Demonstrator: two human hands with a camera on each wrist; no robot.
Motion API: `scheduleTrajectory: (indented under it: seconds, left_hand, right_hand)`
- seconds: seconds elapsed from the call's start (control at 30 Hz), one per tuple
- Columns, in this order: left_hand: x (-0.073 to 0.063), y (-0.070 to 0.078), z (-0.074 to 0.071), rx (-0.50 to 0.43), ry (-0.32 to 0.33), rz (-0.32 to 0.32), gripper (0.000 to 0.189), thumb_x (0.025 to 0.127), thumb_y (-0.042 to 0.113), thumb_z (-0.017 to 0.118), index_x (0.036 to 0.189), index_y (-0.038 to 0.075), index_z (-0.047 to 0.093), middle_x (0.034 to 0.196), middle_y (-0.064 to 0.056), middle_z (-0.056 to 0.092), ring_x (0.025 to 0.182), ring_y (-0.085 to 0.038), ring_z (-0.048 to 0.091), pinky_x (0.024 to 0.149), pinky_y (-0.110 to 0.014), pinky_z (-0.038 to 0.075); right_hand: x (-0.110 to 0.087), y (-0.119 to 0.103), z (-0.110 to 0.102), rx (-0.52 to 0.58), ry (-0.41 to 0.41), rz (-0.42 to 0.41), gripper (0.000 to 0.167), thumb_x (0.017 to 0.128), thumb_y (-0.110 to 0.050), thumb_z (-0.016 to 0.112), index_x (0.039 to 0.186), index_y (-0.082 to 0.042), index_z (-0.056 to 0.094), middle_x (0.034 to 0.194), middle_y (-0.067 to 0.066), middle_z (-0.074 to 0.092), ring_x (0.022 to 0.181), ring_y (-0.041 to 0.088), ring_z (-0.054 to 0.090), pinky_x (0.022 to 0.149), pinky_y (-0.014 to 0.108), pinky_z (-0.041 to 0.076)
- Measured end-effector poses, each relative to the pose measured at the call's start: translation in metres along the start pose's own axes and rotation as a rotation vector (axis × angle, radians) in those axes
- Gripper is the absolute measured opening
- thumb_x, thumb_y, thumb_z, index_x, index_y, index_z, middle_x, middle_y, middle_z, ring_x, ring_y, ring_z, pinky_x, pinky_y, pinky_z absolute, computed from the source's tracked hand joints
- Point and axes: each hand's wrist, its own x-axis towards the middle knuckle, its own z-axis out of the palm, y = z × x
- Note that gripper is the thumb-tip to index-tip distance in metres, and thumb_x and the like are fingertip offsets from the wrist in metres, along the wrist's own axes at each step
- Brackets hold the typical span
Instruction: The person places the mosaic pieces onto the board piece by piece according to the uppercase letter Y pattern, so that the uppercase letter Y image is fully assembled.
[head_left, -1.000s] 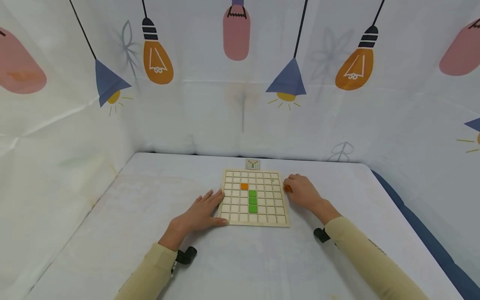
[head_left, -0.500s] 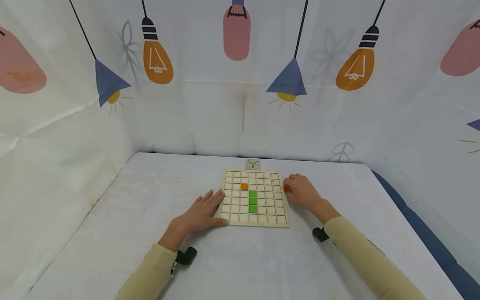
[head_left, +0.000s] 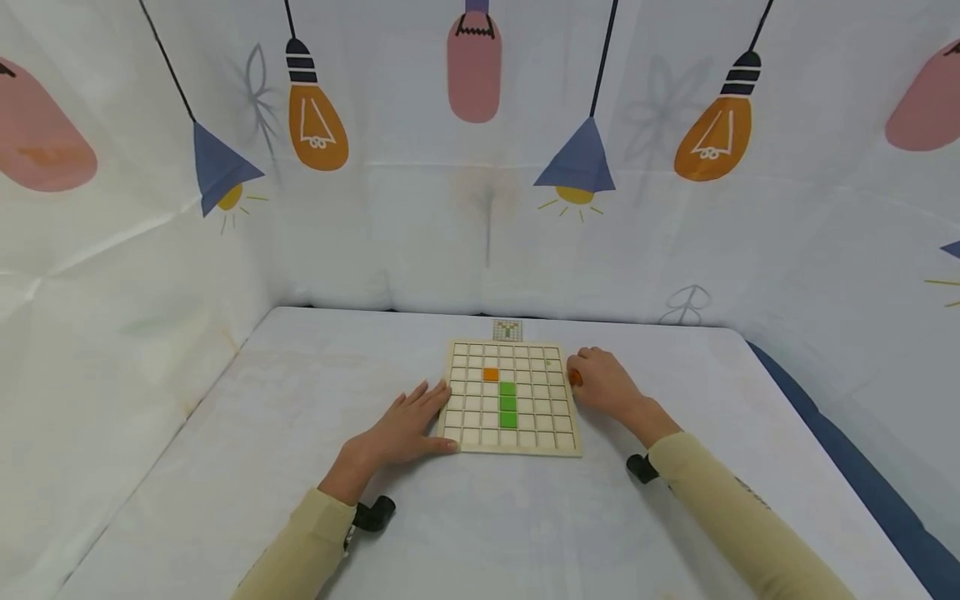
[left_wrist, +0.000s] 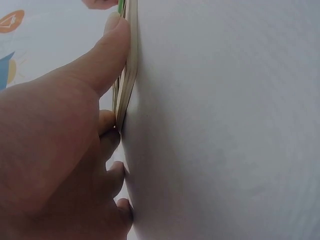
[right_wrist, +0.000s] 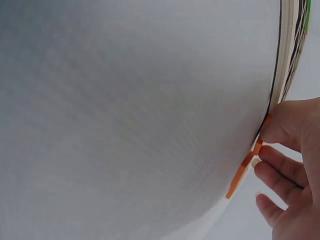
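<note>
A wooden grid board (head_left: 480,439) lies flat on the table. Set in it are one orange tile (head_left: 491,375) and a column of green tiles (head_left: 508,404). My left hand (head_left: 397,429) rests spread against the board's left side, its thumb on the front left corner; the left wrist view shows that thumb (left_wrist: 107,55) on the board's edge. Beside the right edge, my right hand (head_left: 606,385) has bent fingers at loose orange tiles. In the right wrist view, thumb and forefinger pinch at one orange tile (right_wrist: 258,146), while another orange tile (right_wrist: 239,175) lies on the table.
Behind the board lies a small pattern card (head_left: 507,331) with a coloured grid. The white table (head_left: 300,367) meets a hanging printed cloth (head_left: 420,233) at the back. Dark blue fabric (head_left: 825,417) shows past the right edge.
The head view has shifted very slightly. Both hands, the board and its tiles have stayed in place.
</note>
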Motion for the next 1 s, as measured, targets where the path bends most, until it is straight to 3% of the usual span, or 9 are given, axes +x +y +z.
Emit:
scheduleTrajectory:
  seconds: [0.4,1.0]
  left_hand:
    - [-0.001,0.0,-0.001,0.0,0.003,0.002,0.093,0.09,0.058,0.064,0.16,0.017,0.019,0.168,0.001,0.015,0.157,-0.031,0.007,0.125,-0.058,0.01]
    - [0.0,0.001,0.0,-0.01,0.013,0.017,0.093,0.09,0.056,0.065,0.16,0.013,0.022,0.168,-0.003,0.018,0.156,-0.034,0.009,0.124,-0.06,0.012]
  right_hand:
    - [0.007,-0.002,-0.002,0.018,0.029,-0.054,0.012,0.084,-0.005,0.07,0.094,-0.011,0.068,0.089,0.003,0.061,0.081,0.021,0.052,0.078,0.037,0.048]
    - [0.018,-0.025,0.007,0.11,0.019,-0.093,0.01,0.087,-0.007,0.066,0.095,-0.014,0.066,0.095,0.003,0.06,0.089,0.022,0.052,0.081,0.037,0.047]
